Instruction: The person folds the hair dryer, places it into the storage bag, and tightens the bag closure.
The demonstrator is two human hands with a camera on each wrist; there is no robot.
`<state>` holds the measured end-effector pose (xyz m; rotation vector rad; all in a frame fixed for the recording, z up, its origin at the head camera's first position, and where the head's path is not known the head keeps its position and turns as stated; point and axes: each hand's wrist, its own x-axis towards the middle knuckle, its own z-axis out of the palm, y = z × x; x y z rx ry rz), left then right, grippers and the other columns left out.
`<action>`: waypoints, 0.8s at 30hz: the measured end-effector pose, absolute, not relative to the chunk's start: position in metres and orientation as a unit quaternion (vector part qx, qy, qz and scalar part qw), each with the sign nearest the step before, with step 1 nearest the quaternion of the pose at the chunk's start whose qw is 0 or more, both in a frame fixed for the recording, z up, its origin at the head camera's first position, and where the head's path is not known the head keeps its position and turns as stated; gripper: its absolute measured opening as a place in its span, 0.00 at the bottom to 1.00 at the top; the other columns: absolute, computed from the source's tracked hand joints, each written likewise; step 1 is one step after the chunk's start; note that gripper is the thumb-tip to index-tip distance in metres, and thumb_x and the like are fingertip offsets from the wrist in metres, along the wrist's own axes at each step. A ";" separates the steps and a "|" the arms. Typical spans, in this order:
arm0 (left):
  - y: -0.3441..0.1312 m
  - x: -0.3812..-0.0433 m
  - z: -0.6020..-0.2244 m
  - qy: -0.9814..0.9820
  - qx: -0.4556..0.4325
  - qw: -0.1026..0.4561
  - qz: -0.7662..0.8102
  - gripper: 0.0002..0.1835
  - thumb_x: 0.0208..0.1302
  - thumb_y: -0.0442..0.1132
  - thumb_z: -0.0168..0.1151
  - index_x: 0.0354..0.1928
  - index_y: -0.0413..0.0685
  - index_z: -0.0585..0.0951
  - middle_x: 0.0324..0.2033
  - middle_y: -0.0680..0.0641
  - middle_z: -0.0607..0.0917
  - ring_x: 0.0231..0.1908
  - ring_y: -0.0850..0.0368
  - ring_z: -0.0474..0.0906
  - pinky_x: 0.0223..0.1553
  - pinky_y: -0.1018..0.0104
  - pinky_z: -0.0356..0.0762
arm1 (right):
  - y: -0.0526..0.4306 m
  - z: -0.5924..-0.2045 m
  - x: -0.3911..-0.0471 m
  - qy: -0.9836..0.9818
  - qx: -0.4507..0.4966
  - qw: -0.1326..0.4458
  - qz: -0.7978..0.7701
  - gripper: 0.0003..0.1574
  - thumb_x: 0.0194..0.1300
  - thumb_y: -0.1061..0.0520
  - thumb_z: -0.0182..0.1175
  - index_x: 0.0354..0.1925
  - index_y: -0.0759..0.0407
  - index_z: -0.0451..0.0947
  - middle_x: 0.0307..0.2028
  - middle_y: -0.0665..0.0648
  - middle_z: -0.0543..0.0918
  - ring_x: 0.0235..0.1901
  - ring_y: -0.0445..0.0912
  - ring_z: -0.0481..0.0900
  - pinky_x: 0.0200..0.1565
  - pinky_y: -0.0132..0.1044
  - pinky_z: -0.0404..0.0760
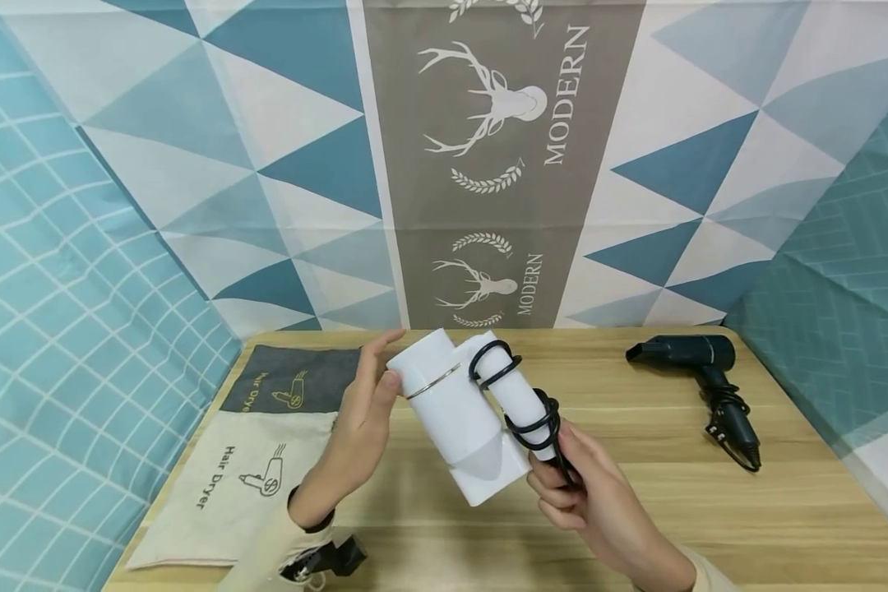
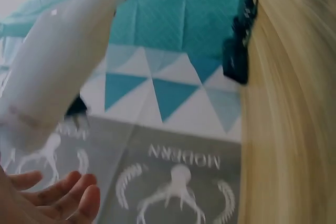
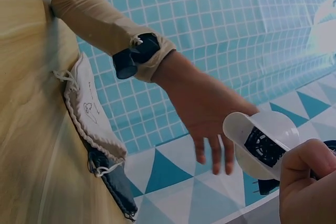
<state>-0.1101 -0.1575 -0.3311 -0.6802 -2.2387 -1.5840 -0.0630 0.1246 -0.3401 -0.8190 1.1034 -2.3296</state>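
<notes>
A white hair dryer (image 1: 451,411) with its handle folded alongside the barrel is held up above the table. Black cord (image 1: 530,427) loops around that handle. My right hand (image 1: 599,497) grips the handle's end together with part of the cord. Beside the upper end of the barrel is my left hand (image 1: 363,427), thumb and fingers extended; whether the thumb touches the barrel is hard to tell. In the left wrist view the left fingers (image 2: 58,198) are spread below the dryer (image 2: 58,61). The right wrist view shows the left hand (image 3: 205,103) behind the dryer, fingers straight.
A black hair dryer (image 1: 681,355) with its cord wound on the handle lies at the table's right. Two drawstring bags lie at the left, a dark grey one (image 1: 274,366) behind a cream one (image 1: 222,485). Patterned cloth (image 1: 326,164) surrounds the wooden table (image 1: 710,534).
</notes>
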 end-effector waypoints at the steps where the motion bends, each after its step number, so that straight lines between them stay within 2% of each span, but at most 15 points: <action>1: -0.162 -0.110 -0.333 -0.793 -0.229 0.160 -0.542 0.21 0.81 0.44 0.39 0.72 0.58 0.62 0.52 0.49 0.79 0.46 0.54 0.78 0.44 0.57 0.79 | 0.125 -0.341 -0.062 0.396 -0.294 0.217 -0.843 0.29 0.83 0.56 0.18 0.55 0.65 0.66 0.24 0.54 0.55 0.16 0.43 0.46 0.14 0.34 0.45; 4: -0.179 -0.111 -0.340 -0.836 -0.197 0.162 -0.486 0.16 0.81 0.43 0.42 0.65 0.54 0.70 0.46 0.52 0.81 0.41 0.58 0.80 0.40 0.60 0.80 | 0.127 -0.341 -0.060 0.398 -0.280 0.214 -0.847 0.29 0.83 0.55 0.19 0.55 0.64 0.67 0.24 0.54 0.56 0.16 0.43 0.46 0.14 0.34 0.45; 8: -0.206 -0.112 -0.354 -0.907 -0.144 0.120 -0.376 0.12 0.78 0.50 0.48 0.48 0.52 0.78 0.28 0.57 0.80 0.26 0.63 0.76 0.29 0.66 0.76 | 0.131 -0.340 -0.058 0.398 -0.266 0.214 -0.851 0.28 0.83 0.54 0.20 0.56 0.63 0.66 0.25 0.53 0.57 0.16 0.43 0.45 0.15 0.33 0.45; 11: -0.224 -0.112 -0.368 -0.950 -0.104 0.048 -0.291 0.16 0.76 0.52 0.53 0.33 0.51 0.78 0.17 0.56 0.73 0.15 0.62 0.66 0.20 0.67 0.66 | 0.134 -0.339 -0.058 0.395 -0.261 0.215 -0.854 0.28 0.83 0.54 0.20 0.57 0.63 0.65 0.25 0.53 0.57 0.16 0.43 0.44 0.15 0.33 0.45; 15: -0.240 -0.104 -0.392 -0.974 -0.048 -0.070 -0.212 0.24 0.72 0.53 0.58 0.18 0.50 0.71 0.10 0.53 0.65 0.11 0.61 0.58 0.15 0.68 0.60 | 0.136 -0.338 -0.058 0.396 -0.257 0.216 -0.855 0.28 0.83 0.53 0.21 0.57 0.63 0.66 0.25 0.53 0.58 0.16 0.43 0.45 0.15 0.33 0.46; 19: -0.251 -0.095 -0.412 -0.972 -0.013 -0.151 -0.177 0.26 0.66 0.52 0.65 0.14 0.49 0.68 0.09 0.53 0.63 0.10 0.60 0.58 0.15 0.68 0.59 | 0.136 -0.338 -0.058 0.398 -0.257 0.217 -0.854 0.28 0.83 0.53 0.21 0.56 0.63 0.66 0.25 0.53 0.58 0.16 0.43 0.44 0.15 0.33 0.46; 22: -0.256 -0.091 -0.417 -0.971 -0.023 -0.167 -0.168 0.22 0.65 0.43 0.66 0.15 0.48 0.69 0.10 0.52 0.65 0.10 0.60 0.60 0.15 0.67 0.59 | 0.136 -0.338 -0.058 0.398 -0.258 0.217 -0.854 0.28 0.83 0.53 0.21 0.55 0.63 0.66 0.25 0.53 0.58 0.16 0.43 0.44 0.15 0.33 0.46; 24: -0.259 -0.091 -0.416 -0.968 -0.032 -0.176 -0.173 0.18 0.64 0.37 0.63 0.17 0.47 0.70 0.10 0.50 0.68 0.10 0.60 0.62 0.14 0.67 0.61 | 0.136 -0.338 -0.058 0.398 -0.258 0.215 -0.854 0.28 0.83 0.53 0.21 0.56 0.63 0.66 0.25 0.53 0.58 0.16 0.43 0.44 0.15 0.33 0.46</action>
